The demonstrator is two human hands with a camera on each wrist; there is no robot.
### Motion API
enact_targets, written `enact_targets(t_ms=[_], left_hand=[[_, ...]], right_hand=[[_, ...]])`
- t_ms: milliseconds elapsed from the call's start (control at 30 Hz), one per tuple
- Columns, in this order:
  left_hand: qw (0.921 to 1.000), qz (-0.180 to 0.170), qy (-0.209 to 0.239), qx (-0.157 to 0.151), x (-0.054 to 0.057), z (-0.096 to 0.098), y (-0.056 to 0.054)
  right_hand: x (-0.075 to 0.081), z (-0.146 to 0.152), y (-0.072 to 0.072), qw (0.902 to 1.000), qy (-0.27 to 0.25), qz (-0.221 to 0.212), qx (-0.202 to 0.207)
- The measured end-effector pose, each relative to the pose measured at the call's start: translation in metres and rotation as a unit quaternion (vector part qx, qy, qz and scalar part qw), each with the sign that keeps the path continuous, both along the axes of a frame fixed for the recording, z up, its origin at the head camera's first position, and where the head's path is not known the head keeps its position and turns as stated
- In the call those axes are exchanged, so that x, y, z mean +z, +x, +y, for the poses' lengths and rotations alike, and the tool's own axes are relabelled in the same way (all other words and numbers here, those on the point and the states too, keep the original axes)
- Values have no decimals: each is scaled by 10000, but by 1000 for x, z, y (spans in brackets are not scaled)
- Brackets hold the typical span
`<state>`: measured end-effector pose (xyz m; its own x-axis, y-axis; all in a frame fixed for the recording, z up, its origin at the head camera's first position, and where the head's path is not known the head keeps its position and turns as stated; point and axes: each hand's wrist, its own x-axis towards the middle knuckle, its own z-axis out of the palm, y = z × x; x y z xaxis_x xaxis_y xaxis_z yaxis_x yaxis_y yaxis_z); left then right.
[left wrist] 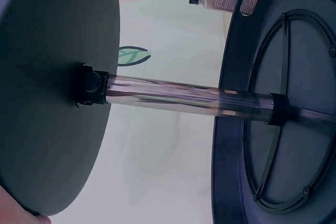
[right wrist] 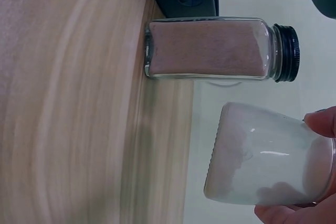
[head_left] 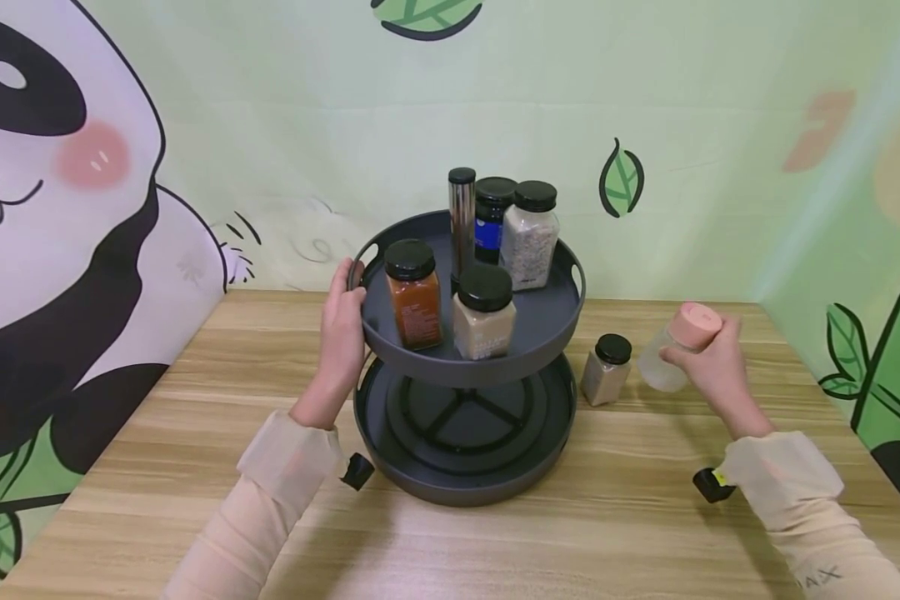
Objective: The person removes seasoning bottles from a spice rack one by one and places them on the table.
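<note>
A dark grey two-tier turntable rack (head_left: 471,367) stands mid-table. My left hand (head_left: 341,325) holds the left rim of its upper tray by the cut-out handle. A frosted jar with a pink lid (head_left: 663,360) is in my right hand (head_left: 720,367), pinched near the lid between thumb and fingers. This jar is tilted and, in the right wrist view, its base (right wrist: 223,153) hangs off the table. Left of it a square glass jar of pale brown powder with a black lid (head_left: 606,371) stands on the table beside the rack.
On the upper tray stand a jar of orange-red spice (head_left: 414,300), a beige jar (head_left: 483,321), a jar of pale grains (head_left: 529,242) and a dark jar with a blue label (head_left: 487,229), around a chrome post (head_left: 462,221). The wooden table (head_left: 450,542) meets a printed backdrop behind.
</note>
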<state>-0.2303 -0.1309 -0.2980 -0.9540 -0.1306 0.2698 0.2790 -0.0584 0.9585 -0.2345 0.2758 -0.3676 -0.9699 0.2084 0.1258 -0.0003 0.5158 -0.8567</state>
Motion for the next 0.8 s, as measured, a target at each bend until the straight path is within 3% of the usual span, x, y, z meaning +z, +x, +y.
enact_targets(t_ms=[433, 800], left_hand=[[10000, 31, -47, 12, 1, 0, -1], [9999, 0, -107, 53, 1, 1, 0]], right_hand=[[-5, 2, -3, 9991, 201, -349, 136], [-12, 1, -3, 9986, 276, -274, 363]])
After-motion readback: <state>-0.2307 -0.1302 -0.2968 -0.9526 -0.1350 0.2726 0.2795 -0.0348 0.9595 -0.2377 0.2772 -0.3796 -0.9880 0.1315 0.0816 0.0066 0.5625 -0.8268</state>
